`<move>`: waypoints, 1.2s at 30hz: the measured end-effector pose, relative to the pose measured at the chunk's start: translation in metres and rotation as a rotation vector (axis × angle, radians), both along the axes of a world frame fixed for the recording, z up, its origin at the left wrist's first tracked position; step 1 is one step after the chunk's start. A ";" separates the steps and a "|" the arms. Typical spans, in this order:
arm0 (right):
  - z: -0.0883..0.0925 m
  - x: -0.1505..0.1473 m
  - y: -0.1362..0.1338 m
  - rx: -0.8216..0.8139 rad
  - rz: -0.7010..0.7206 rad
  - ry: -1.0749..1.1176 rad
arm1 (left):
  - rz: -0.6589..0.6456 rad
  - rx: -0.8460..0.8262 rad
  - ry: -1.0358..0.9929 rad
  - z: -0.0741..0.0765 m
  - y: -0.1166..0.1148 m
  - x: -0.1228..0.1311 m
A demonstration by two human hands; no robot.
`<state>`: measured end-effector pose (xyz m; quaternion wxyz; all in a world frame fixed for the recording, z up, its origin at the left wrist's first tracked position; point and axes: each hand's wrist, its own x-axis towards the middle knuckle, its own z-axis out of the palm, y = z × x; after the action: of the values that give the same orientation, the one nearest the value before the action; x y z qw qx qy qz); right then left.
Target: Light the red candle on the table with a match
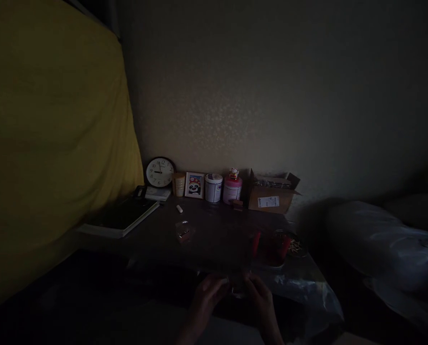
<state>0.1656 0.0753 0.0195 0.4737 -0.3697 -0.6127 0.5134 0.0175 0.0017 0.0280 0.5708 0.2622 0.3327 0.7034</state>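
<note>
1. at the bench's (214, 230) front edge, left hand (211, 289) and right hand (259, 292) flank a small pale piece (232, 290), probably for fine control.
2. each grip: too dark, i cannot tell.

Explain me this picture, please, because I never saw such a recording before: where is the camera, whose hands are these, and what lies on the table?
There is no machine here. The single picture comes from a camera worn on a person's head, looking forward and down. At the bottom are that person's bare left hand and right hand, close together. Their fingers seem to pinch something small, but it is too dark to say what. Along the back of the table stand a round clock, a framed panda picture, two tins and an open cardboard box. Nearer are a dark book, a small clear packet and, to the right, red objects and thin sticks.
</note>
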 end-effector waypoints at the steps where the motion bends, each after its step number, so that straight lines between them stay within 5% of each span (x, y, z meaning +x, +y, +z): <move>1: -0.002 0.002 -0.001 -0.004 -0.006 0.003 | -0.002 -0.003 -0.001 -0.001 -0.001 0.000; 7: -0.005 0.016 -0.018 -0.028 -0.076 -0.044 | -0.018 -0.021 0.003 -0.008 -0.015 -0.005; 11: 0.014 0.015 -0.042 0.002 -0.054 -0.037 | 0.026 0.000 -0.003 -0.006 -0.032 -0.005; 20: 0.062 -0.005 -0.073 0.242 -0.136 -0.073 | 0.107 -0.018 0.086 0.032 -0.054 0.004; 26: 0.063 -0.009 -0.080 0.464 -0.158 -0.189 | 0.091 0.023 0.253 0.051 -0.059 0.009; 36: 0.061 -0.006 -0.082 0.630 -0.206 -0.285 | 0.081 0.048 0.239 0.044 -0.060 0.012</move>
<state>0.1597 -0.0066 0.0806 0.5235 -0.3332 -0.7603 0.1922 0.0294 -0.0581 0.0724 0.4918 0.3441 0.3917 0.6973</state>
